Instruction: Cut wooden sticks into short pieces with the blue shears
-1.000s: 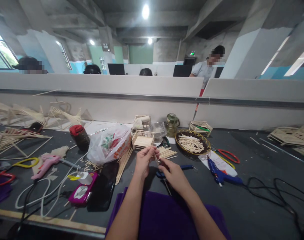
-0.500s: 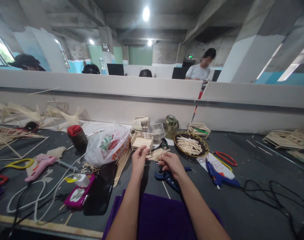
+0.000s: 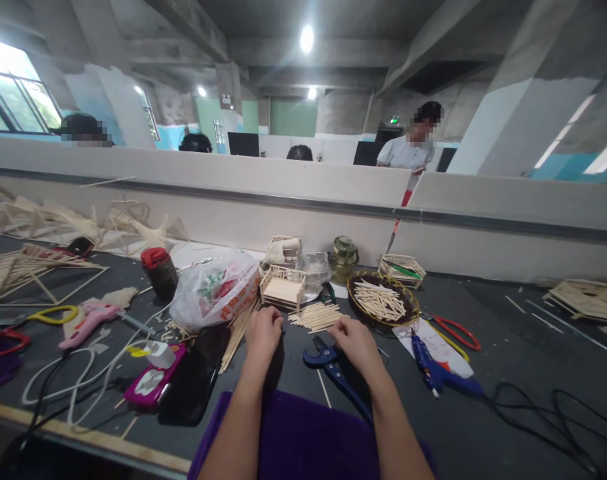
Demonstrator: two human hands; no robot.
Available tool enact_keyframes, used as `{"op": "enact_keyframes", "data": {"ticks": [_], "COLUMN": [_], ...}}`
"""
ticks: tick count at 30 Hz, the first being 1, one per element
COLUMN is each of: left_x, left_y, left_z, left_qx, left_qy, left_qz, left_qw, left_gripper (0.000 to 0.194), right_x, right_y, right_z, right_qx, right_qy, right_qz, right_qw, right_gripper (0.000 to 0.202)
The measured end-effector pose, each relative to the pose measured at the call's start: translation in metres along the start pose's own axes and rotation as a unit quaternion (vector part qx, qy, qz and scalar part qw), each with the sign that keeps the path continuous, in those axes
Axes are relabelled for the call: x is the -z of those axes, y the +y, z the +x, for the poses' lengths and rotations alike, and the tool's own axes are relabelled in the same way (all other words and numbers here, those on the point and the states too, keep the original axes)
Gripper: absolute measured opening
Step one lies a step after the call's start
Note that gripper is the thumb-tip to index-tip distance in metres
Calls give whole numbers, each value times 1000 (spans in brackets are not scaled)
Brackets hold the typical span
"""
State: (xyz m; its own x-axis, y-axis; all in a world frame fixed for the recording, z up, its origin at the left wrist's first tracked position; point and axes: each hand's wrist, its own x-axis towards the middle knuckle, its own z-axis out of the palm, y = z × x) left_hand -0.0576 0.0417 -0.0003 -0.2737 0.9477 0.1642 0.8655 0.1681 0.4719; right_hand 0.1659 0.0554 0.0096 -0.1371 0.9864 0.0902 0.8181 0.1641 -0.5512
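My left hand (image 3: 264, 332) is closed, its fingers curled at the right side of a bundle of long thin wooden sticks (image 3: 237, 337); whatever it may hold is hidden. Just beyond stands a small wooden stick model (image 3: 284, 287) with a slatted floor and railings. At the right end of a pile of short sticks (image 3: 316, 316), my right hand (image 3: 356, 340) has its fingertips pressed together. I cannot make out anything in them. Partly beneath that hand and forearm lies a blue-handled cutter (image 3: 336, 373) with open jaws. Purple cloth (image 3: 308, 433) spreads below my forearms.
A basket (image 3: 356, 307) of short sticks and a lidded jar (image 3: 343, 260) stand behind. Rightward lie a blue glue gun (image 3: 446, 380) and red-handled scissors (image 3: 458, 333). Leftward are a plastic bag (image 3: 186, 303), a phone (image 3: 193, 380), a purple power strip (image 3: 156, 380) and a pink glue gun (image 3: 90, 323).
My hands have moved apart: the left went left and slightly down, away from the model, and the right moved slightly right. The view has shifted a little; a blurred hand now shows at the far left.
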Motion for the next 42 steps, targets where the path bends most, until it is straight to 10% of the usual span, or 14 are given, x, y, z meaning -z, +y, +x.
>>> {"op": "enact_keyframes", "data": {"ticks": [6, 16, 22, 28, 38, 42], "left_x": [24, 11, 12, 14, 12, 13], "left_y": [-29, -47, -48, -44, -45, -42], "left_z": [-9, -8, -6, -5, -5, -3], "left_qx": [69, 95, 97, 116, 124, 131], "left_qy": [-11, -33, -24, -27, -33, -34], "left_qz": [133, 188, 193, 184, 182, 162], "left_qw": [989, 977, 976, 976, 975, 977], "left_gripper": [14, 18, 22, 28, 28, 28], "right_x": [1, -26, -16, -2, 3, 4], "right_y": [-23, -48, -33, -9, 33, 39], "right_z": [-27, -46, -23, -4, 23, 24], "right_qx": [59, 190, 155, -22, -110, -114], "right_qy": [-179, -207, -147, -130, 139, 142], "right_qz": [-101, -211, 86, 521, 686, 674], "right_qw": [977, 936, 973, 843, 705, 716], "right_gripper": [17, 21, 8, 26, 33, 36]}}
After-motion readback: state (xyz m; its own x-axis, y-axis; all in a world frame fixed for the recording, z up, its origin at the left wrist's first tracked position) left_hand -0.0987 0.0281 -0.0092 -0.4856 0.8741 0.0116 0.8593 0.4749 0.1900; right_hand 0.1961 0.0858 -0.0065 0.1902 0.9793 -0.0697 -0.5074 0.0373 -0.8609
